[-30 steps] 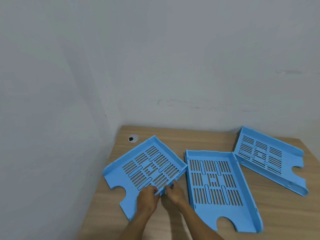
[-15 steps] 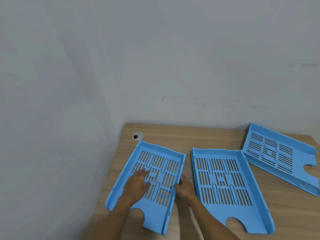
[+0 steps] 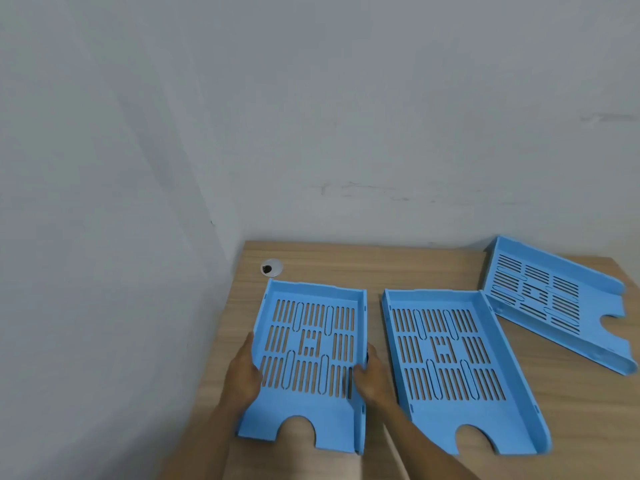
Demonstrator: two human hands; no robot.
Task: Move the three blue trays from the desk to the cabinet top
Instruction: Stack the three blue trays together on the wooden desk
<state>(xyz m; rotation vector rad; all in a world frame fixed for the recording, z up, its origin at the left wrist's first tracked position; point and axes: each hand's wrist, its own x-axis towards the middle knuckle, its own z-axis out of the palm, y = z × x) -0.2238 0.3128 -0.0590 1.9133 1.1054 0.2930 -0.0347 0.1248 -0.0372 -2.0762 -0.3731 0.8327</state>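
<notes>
Now both hands clasp the left blue tray (image 3: 311,344) by its long sides, the left hand (image 3: 244,372) on the left wall, the right hand (image 3: 372,379) on the right wall. Beside it the middle tray (image 3: 453,362) lies flat on the wooden surface (image 3: 571,410), the right tray (image 3: 554,303) angled near the wall (image 3: 381,116).

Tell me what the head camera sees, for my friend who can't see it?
Two hands, left and right, grip the sides of the left tray on a wooden desk. Two more blue trays lie beside it: the middle tray and the right tray, near a grey wall.
</notes>
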